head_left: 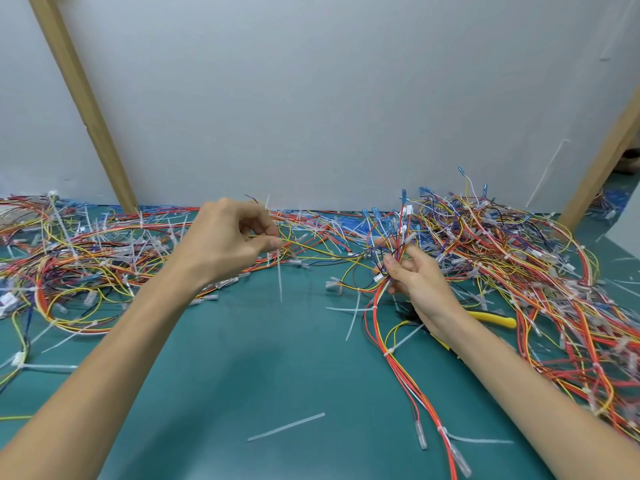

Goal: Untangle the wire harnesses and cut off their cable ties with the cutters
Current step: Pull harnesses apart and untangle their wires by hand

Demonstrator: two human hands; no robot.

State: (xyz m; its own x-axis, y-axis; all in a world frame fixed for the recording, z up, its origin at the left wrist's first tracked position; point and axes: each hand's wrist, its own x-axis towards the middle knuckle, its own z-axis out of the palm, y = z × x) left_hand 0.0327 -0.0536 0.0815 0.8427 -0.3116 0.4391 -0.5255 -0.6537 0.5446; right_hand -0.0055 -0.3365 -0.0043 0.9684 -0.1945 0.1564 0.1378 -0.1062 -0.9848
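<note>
Head view: tangled red-yellow wire harnesses point(502, 254)

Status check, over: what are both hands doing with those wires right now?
Left hand pinches yellow wire. Right hand grips wire bundle. Cutters lie on mat by right wrist, unused. Tangled piles both sides.

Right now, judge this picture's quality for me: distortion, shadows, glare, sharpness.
Head view: the wide-angle lens makes the wooden posts lean outward. Head view: soft, even light, a faint shadow on the green mat near the middle, no glare. Head view: the wire bundle in the right hand reads sharp; the wire piles at the edges smear.
</note>
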